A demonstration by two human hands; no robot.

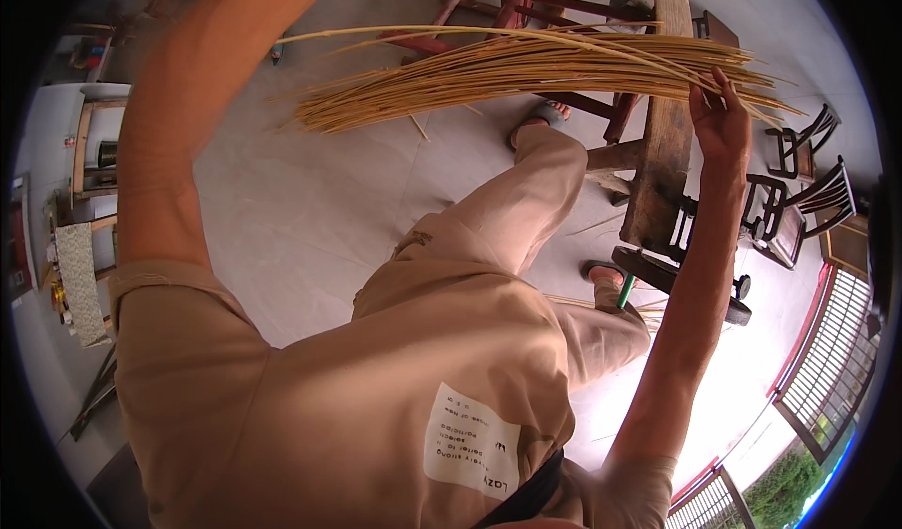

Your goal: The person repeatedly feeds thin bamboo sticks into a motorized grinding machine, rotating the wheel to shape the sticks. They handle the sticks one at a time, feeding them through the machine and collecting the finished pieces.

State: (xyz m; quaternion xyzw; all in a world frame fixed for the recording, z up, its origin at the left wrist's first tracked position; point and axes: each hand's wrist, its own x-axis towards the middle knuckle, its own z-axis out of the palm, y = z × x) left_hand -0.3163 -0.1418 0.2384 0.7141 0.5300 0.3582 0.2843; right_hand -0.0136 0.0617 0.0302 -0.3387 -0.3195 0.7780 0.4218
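A large bundle of thin tan cane or bamboo strips lies across a worn wooden beam. At the bundle's right end is my right hand, its fingers bent around a longer, paler strip. This strip crosses over the bundle and runs left to near my left forearm. My left hand is out of view beyond the top edge, so what it holds is hidden. A black metal device with knobs sits at the beam's near end.
Dark red wooden stools stand under and behind the bundle. Dark chairs are at the right, near a lattice door. A green tube is beside my foot. Shelving lines the left wall. Loose strip pieces lie on the floor.
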